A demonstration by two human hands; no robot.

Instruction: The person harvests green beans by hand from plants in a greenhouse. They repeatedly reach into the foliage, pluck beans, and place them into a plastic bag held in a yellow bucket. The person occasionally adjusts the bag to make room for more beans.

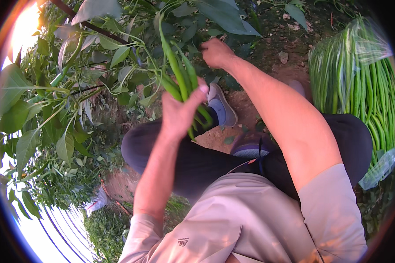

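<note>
My left hand (180, 110) is wrapped around a bunch of long green chili peppers (180, 74). Their upper ends rise toward the pepper plant's foliage, and their lower parts hang below my fist. Farther forward, my right hand (217, 54) reaches in at the edge of the dark leaves (228, 19) with its fingers curled. Leaves and shade hide its fingertips, so whether it grips anything does not show. The pepper plant (118, 52) spreads across the upper left, with another green pepper (73, 56) hanging there.
A clear plastic bag (365, 49) packed with long green peppers (358, 88) stands beside my knee at right. A dark stem (95, 28) crosses the foliage. Between my legs are bare soil (214, 136), my shoe (228, 111) and a dark round object (250, 146).
</note>
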